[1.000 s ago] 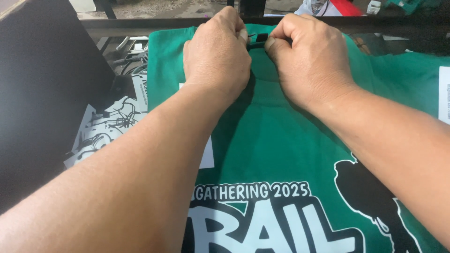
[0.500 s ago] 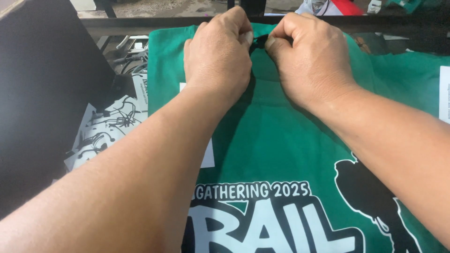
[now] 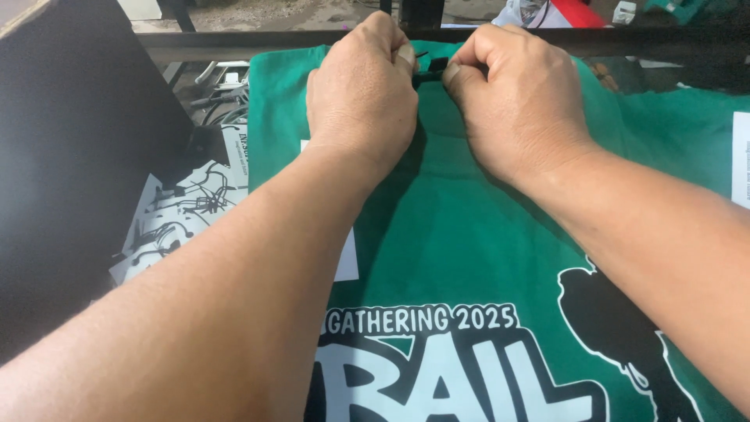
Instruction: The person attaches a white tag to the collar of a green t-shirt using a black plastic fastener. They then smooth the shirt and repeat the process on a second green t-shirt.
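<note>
- Both hands are up at the far edge of the green T-shirt (image 3: 469, 234), right at the collar end, and they sit almost knuckle to knuckle.
- The left hand (image 3: 363, 98) is clenched into a fist, thumb pressed on top, pinching the shirt's fabric along with a small black piece (image 3: 428, 69) at the neckline.
- The right hand (image 3: 519, 105) is curled the same way, fingers tucked under, gripping the other end of that small black piece (too small and too covered to say what kind of thing it is).
- The shirt lies flat and spread out on a work surface, front side up, its collar end farthest from the camera and pulled taut between the two fists.
- Lower down the shirt there's a big white and black print (image 3: 461, 367) with block lettering, and a black silhouette figure (image 3: 617, 328) to the right of it.
- A small white label (image 3: 346, 254) peeks out just beside the left forearm, lying on the green cloth.
- A dark metal bar (image 3: 242, 43) runs across the top, just beyond the collar.
- To the left, a large black board (image 3: 70, 156) stands tilted, and printed white sheets (image 3: 183, 207) with black line drawings lie beside the shirt's left edge.
- At the right edge, a white paper slip (image 3: 741, 160) lies on more green fabric.
</note>
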